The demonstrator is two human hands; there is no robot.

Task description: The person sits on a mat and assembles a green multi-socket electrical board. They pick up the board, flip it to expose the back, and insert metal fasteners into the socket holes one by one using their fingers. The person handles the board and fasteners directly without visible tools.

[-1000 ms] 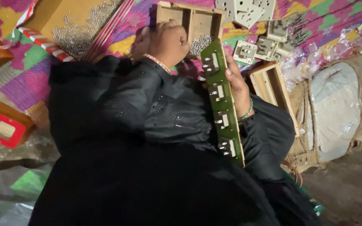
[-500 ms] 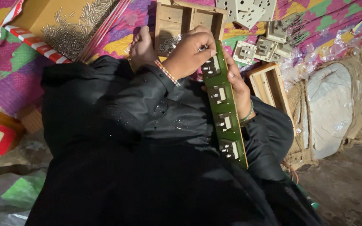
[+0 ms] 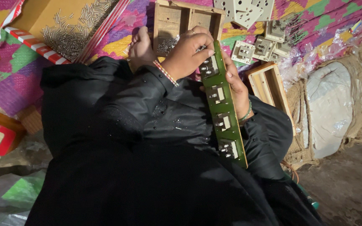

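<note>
Green strip: laid lengthwise on the lap, upper end near the wooden tray; long, narrow, with pale switch parts seated in a row.
Right hand: cupped behind the strip's upper half, fingers curled round its edge, apparently to steady it.
Left hand: over the strip's top end, fingertips pressed together on the uppermost part, likely seating it.
Loose metal pins: heaped on cardboard, left of the strip.
</note>
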